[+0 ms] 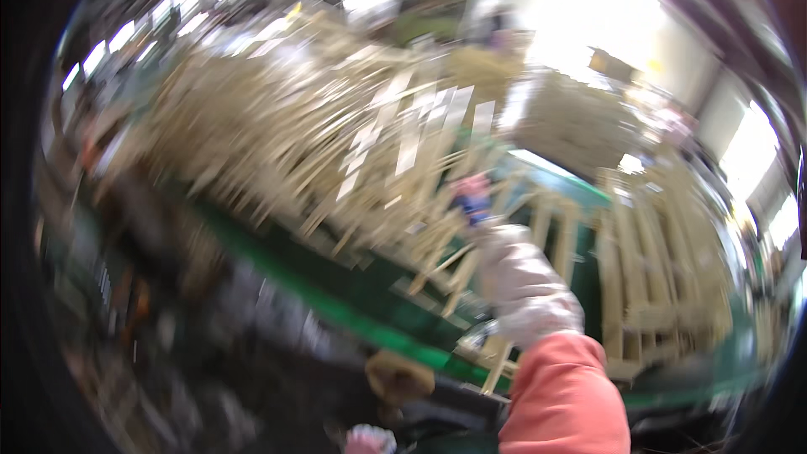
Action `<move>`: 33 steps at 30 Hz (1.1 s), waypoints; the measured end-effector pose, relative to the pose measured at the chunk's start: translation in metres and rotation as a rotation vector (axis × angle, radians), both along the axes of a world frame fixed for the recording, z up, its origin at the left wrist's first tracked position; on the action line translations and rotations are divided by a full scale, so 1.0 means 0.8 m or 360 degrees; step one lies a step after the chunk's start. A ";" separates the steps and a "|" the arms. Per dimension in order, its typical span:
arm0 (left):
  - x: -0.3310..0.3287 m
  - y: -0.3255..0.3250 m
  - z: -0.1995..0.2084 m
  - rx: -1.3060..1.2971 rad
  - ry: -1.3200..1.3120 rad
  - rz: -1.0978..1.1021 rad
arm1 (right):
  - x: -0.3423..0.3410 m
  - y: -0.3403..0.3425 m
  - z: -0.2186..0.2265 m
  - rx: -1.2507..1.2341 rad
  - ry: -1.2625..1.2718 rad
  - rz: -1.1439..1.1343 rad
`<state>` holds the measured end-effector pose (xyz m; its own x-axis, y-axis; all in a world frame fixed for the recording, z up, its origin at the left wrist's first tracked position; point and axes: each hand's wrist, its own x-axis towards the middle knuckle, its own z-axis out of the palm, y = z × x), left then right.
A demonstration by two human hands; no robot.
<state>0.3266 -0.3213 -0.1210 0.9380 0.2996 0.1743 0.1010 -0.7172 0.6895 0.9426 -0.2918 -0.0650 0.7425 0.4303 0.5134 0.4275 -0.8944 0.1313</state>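
Note:
Motion blur smears much of the picture. My right arm, in a coral sleeve (pixel 567 395), stretches forward over a green work table (pixel 336 311). On that arm, my right hand (pixel 503 248) wears a pale, wrinkled glove and is at the near right edge of a heap of thin light wooden strips (pixel 294 118). Blue and pink colour shows at its far end; whether that is the glove or a held thing is unclear. The fingers are too smeared to read. At the bottom edge, a small pink and white patch (pixel 370 440) may be my left hand, its fingers unreadable.
Pale wooden frames or bundled strips (pixel 660 261) stand on the right part of the table. Another pale stack (pixel 572 113) rises behind. A round tan object (pixel 399 377) lies below the table's near edge. Bright windows line the background.

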 end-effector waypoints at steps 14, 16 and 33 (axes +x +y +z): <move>-0.213 -0.073 -0.133 -0.0460 0.1264 0.0567 | -0.270 0.033 -0.001 0.1170 0.0191 0.1743; -0.243 -0.087 -0.158 -0.0528 0.1178 0.0572 | -0.386 0.058 -0.058 0.1419 0.1175 0.1686; -0.516 -0.133 -0.570 -0.1650 0.1441 0.1206 | -1.061 0.032 -0.921 -0.1708 0.2026 0.2071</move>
<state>-0.0859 -0.4274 -0.5770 0.1944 0.3583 -0.9131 0.8404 0.4192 0.3434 0.0941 -0.2660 -0.8014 -0.4977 0.5741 -0.6501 0.8387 0.1277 -0.5294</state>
